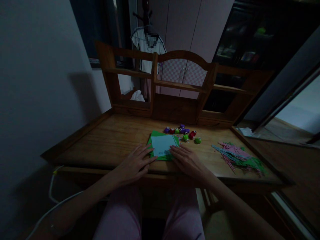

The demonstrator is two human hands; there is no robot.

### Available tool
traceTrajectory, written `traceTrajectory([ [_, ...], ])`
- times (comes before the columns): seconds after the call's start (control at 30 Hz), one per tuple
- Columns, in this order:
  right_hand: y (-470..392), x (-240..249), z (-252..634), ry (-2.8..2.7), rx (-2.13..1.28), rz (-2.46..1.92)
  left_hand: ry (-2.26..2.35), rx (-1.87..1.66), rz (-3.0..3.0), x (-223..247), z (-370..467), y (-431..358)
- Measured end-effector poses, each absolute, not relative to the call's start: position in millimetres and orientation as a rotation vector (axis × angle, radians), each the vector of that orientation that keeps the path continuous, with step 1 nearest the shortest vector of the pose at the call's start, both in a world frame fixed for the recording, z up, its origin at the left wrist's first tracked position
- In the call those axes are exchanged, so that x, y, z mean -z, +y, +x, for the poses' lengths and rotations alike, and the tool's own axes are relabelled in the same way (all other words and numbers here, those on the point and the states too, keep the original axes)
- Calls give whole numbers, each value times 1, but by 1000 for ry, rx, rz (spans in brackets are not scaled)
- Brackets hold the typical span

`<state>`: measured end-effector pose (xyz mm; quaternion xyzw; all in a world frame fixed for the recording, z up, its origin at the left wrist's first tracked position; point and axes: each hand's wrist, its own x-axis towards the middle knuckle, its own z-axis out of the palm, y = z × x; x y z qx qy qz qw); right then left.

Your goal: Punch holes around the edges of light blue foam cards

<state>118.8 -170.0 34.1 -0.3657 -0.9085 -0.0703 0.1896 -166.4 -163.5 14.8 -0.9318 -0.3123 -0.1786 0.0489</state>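
A light blue sheet [161, 144] with a row of small holes along its right edge lies on green paper [156, 133] near the front edge of the wooden desk. My left hand [137, 163] rests at the left side of the sheets, fingers apart, with its fingertips on the paper's edge. On the right side, my right hand [186, 159] lies flat with its fingertips over the blue sheet's right part. Neither hand grips anything. Behind the sheets sit several small purple, red and green pieces with eye-like dots [185, 137].
A pile of pink, blue and green punched paper strips [236, 155] lies on the desk's right side. A wooden shelf unit [178, 86] rises along the desk's back. A white cable [51, 186] hangs at the left front.
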Motion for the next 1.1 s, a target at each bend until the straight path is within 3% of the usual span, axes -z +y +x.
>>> traceTrajectory([
  [0.2, -175, -38, 96, -2639, 127, -897, -962, 544, -2853, -14, -167, -162],
  [0.63, -165, -34, 149, -2561, 55, -944, -1028, 706, -2859, -10, -161, -162],
  [1.1, -168, -24, 158, -2478, 1, -1039, -1103, 666, -2830, -11, -92, -160],
])
